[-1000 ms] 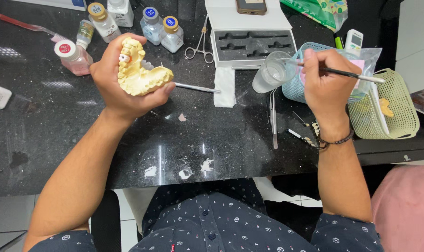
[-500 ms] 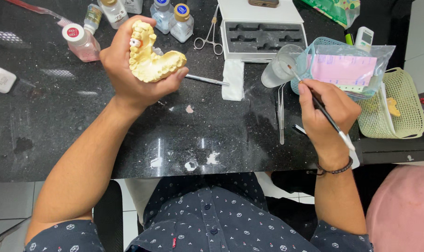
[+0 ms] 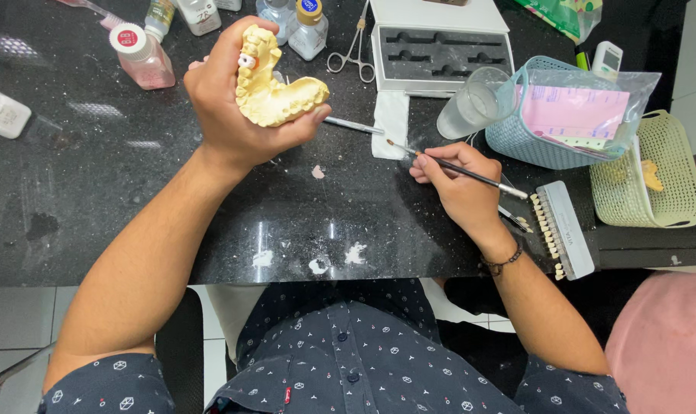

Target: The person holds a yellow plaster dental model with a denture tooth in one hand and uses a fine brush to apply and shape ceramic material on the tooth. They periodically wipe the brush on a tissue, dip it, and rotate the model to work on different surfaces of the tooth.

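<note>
Left hand (image 3: 233,107) clamped the yellow dental cast (image 3: 275,84) upper centre; right hand (image 3: 459,184) pinched a fine brush (image 3: 455,170), tip at the white tissue (image 3: 391,123), one tooth on the cast coated, others bare.

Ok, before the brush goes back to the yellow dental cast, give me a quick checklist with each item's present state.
1. Left hand grips the yellow dental cast firmly, off the counter: ok.
2. Right hand holds the thin brush pen-style: ok.
3. Brush tip over the folded white tissue: ok.
4. Tip loaded with material: cannot tell.
5. Glass cup upright within reach: ok.
6. Black counter free of spills: not ok, white smears near the front edge.
</note>
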The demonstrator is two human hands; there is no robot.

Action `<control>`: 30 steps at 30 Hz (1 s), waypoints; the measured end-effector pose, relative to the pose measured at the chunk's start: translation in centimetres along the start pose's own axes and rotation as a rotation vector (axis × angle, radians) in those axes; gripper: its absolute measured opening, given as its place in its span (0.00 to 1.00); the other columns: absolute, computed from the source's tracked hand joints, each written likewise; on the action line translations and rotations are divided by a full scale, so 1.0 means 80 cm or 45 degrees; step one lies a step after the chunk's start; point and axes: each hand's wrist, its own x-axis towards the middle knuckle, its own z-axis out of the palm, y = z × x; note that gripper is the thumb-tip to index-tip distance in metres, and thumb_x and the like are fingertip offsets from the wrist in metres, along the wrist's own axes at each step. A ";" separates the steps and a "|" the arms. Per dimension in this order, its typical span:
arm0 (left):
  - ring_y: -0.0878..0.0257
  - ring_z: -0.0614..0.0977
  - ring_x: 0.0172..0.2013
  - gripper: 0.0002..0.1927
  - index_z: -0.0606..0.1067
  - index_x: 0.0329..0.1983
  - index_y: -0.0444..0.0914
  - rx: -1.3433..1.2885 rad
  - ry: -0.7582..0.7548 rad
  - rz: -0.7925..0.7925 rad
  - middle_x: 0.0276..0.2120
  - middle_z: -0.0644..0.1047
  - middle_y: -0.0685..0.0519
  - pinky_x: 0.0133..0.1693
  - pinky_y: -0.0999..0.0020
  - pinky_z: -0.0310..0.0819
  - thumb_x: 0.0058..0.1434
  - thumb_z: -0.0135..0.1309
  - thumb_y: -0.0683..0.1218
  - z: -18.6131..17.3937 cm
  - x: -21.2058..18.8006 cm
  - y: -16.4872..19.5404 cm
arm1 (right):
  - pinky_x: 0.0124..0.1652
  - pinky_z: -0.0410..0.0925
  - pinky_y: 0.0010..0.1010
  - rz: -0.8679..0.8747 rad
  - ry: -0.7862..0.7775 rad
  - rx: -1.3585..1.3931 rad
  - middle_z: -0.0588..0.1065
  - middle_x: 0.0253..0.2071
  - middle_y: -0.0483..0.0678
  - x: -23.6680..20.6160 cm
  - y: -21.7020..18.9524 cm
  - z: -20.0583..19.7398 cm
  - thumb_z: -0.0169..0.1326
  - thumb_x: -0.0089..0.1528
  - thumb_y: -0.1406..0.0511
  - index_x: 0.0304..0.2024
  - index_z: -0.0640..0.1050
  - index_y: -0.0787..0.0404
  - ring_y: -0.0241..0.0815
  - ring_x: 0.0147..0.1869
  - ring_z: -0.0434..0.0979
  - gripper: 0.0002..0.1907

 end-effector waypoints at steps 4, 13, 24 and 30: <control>0.67 0.82 0.34 0.37 0.71 0.59 0.32 0.029 -0.001 0.004 0.36 0.78 0.53 0.39 0.73 0.77 0.59 0.80 0.52 0.000 0.000 0.000 | 0.39 0.76 0.25 -0.166 -0.045 -0.392 0.82 0.37 0.52 -0.004 -0.010 -0.007 0.63 0.63 0.73 0.41 0.81 0.68 0.37 0.39 0.84 0.06; 0.66 0.82 0.41 0.34 0.74 0.55 0.32 -0.108 -0.112 -0.090 0.40 0.80 0.51 0.44 0.71 0.76 0.54 0.77 0.54 0.004 -0.002 -0.002 | 0.37 0.71 0.27 -0.643 -0.264 -0.667 0.78 0.35 0.51 0.014 -0.107 -0.042 0.63 0.61 0.74 0.39 0.79 0.66 0.42 0.36 0.80 0.06; 0.68 0.85 0.31 0.33 0.76 0.46 0.33 -0.610 -0.614 -0.258 0.31 0.80 0.53 0.36 0.74 0.78 0.44 0.76 0.56 0.030 0.003 0.018 | 0.42 0.76 0.27 -0.832 -0.213 0.064 0.79 0.36 0.57 0.049 -0.108 0.013 0.62 0.65 0.79 0.44 0.76 0.69 0.45 0.41 0.83 0.09; 0.60 0.86 0.34 0.36 0.73 0.54 0.34 -0.615 -0.615 -0.171 0.35 0.81 0.50 0.37 0.69 0.79 0.47 0.76 0.52 0.042 -0.002 0.020 | 0.61 0.75 0.43 -0.786 -0.238 0.061 0.80 0.42 0.58 0.040 -0.080 0.034 0.59 0.62 0.79 0.44 0.76 0.68 0.52 0.50 0.83 0.10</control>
